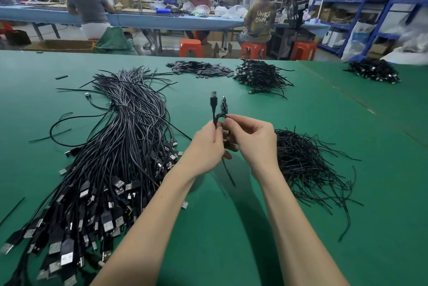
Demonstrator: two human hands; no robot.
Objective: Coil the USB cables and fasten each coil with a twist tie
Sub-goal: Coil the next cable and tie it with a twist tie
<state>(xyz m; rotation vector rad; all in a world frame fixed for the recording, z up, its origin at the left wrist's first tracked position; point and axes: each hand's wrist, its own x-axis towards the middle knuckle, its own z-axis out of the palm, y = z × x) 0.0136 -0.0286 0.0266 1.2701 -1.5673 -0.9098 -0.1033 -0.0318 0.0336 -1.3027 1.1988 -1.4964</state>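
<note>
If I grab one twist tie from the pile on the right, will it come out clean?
Probably not: the twist ties lie crossed and tangled, so neighbours likely drag along. They look thin and light, and many hold bends, suggesting they stay shaped rather than flop.

- The brown-olive printed T-shirt (261,16) of the person seated on the orange plastic stool (253,49) carries pale block letters on its back, reading "UNKN" above "OWN".
- Boxes on the blue metal shelving (361,0), right of that stool, carry labels too small to read.
</note>
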